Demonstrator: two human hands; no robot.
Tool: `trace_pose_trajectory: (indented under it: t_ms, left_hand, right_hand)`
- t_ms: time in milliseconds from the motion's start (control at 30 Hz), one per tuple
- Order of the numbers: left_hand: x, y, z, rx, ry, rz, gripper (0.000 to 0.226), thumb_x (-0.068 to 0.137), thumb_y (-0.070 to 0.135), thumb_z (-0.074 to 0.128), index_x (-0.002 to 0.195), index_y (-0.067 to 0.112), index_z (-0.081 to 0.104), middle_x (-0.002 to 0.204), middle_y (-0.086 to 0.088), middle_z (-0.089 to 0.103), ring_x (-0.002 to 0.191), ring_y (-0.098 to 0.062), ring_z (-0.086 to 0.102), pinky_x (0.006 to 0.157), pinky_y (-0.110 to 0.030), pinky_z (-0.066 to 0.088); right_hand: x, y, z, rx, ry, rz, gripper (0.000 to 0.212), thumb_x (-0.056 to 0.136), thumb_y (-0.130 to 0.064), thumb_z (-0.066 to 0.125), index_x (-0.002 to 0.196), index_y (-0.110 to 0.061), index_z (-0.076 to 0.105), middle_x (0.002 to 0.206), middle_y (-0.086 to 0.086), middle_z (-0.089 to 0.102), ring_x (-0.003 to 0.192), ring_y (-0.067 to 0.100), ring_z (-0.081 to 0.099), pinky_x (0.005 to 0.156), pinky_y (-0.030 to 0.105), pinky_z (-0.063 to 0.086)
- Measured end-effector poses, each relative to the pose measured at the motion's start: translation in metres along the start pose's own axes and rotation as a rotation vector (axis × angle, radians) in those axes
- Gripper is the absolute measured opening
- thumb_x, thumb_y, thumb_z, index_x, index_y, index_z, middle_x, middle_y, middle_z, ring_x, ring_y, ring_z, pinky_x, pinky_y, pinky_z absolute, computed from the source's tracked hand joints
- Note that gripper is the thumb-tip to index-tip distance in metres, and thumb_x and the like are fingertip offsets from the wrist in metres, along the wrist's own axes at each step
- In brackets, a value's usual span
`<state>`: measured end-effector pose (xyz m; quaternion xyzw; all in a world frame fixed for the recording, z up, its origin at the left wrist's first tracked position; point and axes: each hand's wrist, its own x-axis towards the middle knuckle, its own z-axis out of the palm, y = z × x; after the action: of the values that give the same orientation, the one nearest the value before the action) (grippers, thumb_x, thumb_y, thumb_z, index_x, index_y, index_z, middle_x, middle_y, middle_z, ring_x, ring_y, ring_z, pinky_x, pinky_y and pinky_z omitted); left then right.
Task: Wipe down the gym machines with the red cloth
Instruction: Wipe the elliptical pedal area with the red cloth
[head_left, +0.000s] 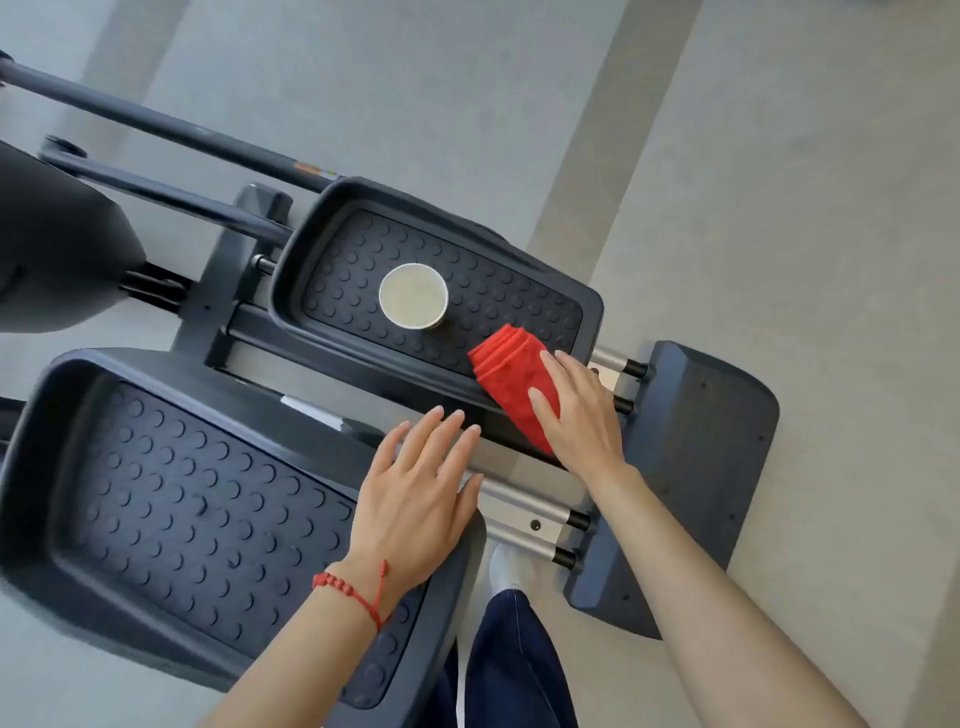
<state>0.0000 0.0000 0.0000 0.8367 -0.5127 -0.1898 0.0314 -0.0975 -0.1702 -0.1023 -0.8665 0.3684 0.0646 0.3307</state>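
The left hand (415, 493) is hovering nearest the lens, fingers straight and lightly spread, holding nothing — whether it is touching the near pedal (171, 499) below it is hard to tell. A red bracelet (358, 595) is circling its wrist. The fingertips are pointing toward the dark bar running between the two pedals.

The right hand (576, 410) is lying flat, fingers straight, pressing the folded cloth (506, 374) down. The cloth is sitting on the near edge of the far pedal (467, 291), at its right end, draping over the rim toward the bar. Only the upper half of the cloth is showing; the palm is covering the rest.

A paper cup (413, 296) is standing upright in the middle of the far pedal, just beside the cloth but apart from it — something pale is filling it.

Silver rails (524, 512) are running from under the pedals into a dark end cap (696, 467) at the right. A dark trouser leg (514, 665) and a white shoe (506, 566) are showing between the near pedal and the end cap, on the grey floor (805, 208).
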Motion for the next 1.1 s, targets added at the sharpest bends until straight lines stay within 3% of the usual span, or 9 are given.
trace_pose_trajectory:
  t_ms: [267,567,767,1100]
  left_hand:
    - [0.001,-0.002,0.01,-0.038,0.085,0.003,0.045,0.091,0.035,0.035,0.122,0.012,0.059,0.129,-0.008,0.058,0.125,-0.027,0.048,0.095,-0.039,0.045]
    - [0.002,-0.002,0.011,-0.066,0.099,-0.014,0.044,0.091,0.034,0.037,0.122,0.012,0.058,0.129,-0.006,0.058,0.126,-0.025,0.047,0.094,-0.038,0.046]
    - [0.003,-0.001,0.011,-0.08,0.104,-0.023,0.043,0.09,0.033,0.038,0.121,0.012,0.059,0.128,-0.005,0.058,0.125,-0.024,0.048,0.092,-0.037,0.048]
    - [0.002,0.0,0.01,-0.075,0.139,-0.016,0.043,0.09,0.033,0.038,0.119,0.011,0.061,0.125,-0.006,0.061,0.122,-0.025,0.051,0.088,-0.037,0.05]
  right_hand:
    - [0.026,0.018,0.027,-0.069,0.007,-0.038,0.054,0.094,-0.04,0.043,0.144,-0.022,0.029,0.145,0.009,0.038,0.131,0.027,0.034,0.104,0.043,0.028]
    - [0.022,0.014,0.049,-0.119,0.146,-0.036,0.064,0.086,-0.048,0.054,0.141,-0.019,0.035,0.126,0.01,0.053,0.103,0.031,0.048,0.079,0.042,0.045]
    - [0.023,0.007,0.053,-0.089,0.164,-0.005,0.059,0.089,-0.038,0.054,0.14,-0.015,0.037,0.116,0.017,0.055,0.095,0.034,0.052,0.074,0.045,0.049]
    - [0.018,0.006,0.056,0.097,0.22,0.042,0.054,0.089,-0.03,0.057,0.138,-0.014,0.04,0.108,0.018,0.056,0.098,0.032,0.054,0.075,0.039,0.047]
